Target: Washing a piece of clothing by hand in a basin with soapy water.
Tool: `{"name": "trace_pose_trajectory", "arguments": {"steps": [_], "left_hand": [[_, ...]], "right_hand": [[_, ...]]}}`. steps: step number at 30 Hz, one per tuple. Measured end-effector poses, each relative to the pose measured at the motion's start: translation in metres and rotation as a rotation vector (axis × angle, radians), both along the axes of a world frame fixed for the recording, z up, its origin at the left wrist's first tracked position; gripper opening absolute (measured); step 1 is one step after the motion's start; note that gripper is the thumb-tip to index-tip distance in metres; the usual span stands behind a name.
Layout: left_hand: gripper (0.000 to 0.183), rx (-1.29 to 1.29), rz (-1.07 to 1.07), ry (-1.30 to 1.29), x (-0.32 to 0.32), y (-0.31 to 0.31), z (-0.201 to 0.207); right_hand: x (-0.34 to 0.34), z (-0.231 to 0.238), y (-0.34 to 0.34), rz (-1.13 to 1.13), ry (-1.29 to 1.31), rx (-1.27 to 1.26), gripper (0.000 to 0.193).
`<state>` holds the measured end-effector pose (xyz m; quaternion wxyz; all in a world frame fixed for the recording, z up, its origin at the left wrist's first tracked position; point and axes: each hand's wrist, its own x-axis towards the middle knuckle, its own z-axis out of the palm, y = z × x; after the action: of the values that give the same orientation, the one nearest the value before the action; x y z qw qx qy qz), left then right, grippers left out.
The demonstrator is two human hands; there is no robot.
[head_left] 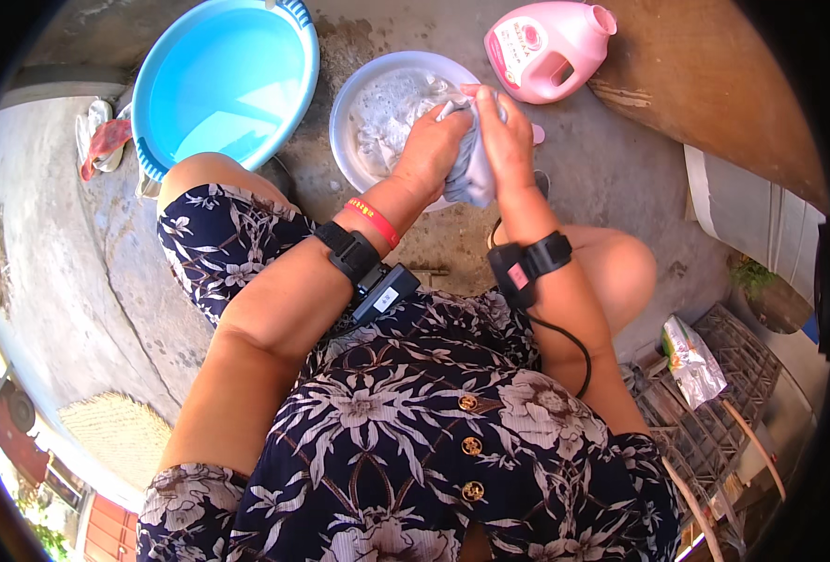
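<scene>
Both my hands grip a bunched, wet-looking grey cloth (472, 169) over the right side of a white basin (342, 140). My left hand (431, 150) is closed round the cloth's left side. On the other side my right hand (504, 136) is closed on it too, fingers toward the top. Part of the cloth hangs down between my wrists. Soapy water (377, 98) and more pale crumpled fabric (392, 131) lie in the basin. Whether the cloth in my hands is one piece or several, I cannot tell.
A large blue tub (308, 56) of water stands left of the basin. Beyond my right hand is a pink detergent jug (537, 47) without a visible cap. A wooden board (705, 75) is at the far right; a rack (733, 375) holding a silvery packet (693, 363) stands nearer.
</scene>
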<state>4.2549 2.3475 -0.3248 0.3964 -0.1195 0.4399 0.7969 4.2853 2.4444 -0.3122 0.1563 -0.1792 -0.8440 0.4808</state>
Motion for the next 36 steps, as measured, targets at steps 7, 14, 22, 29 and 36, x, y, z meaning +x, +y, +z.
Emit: {"name": "trace_pose_trajectory", "arguments": {"steps": [7, 14, 22, 29, 36], "left_hand": [[0.026, 0.099, 0.134, -0.006, -0.016, -0.009, -0.017], [0.029, 0.050, 0.022, -0.041, -0.004, 0.000, 0.012], [0.028, -0.230, -0.105, 0.725, -0.015, -0.016, -0.048], [0.028, 0.032, -0.023, -0.048, -0.008, -0.002, 0.018], [0.030, -0.030, -0.109, 0.368, -0.009, -0.007, -0.021]], "right_hand": [[0.006, 0.022, -0.034, 0.179, 0.124, -0.052, 0.026], [-0.005, 0.000, 0.008, -0.014, -0.013, -0.097, 0.021], [0.014, 0.036, -0.048, 0.281, 0.172, 0.491, 0.016], [-0.012, 0.006, 0.017, -0.074, -0.133, -0.625, 0.024], [0.004, 0.012, -0.026, 0.200, 0.137, 0.373, 0.015]]}}
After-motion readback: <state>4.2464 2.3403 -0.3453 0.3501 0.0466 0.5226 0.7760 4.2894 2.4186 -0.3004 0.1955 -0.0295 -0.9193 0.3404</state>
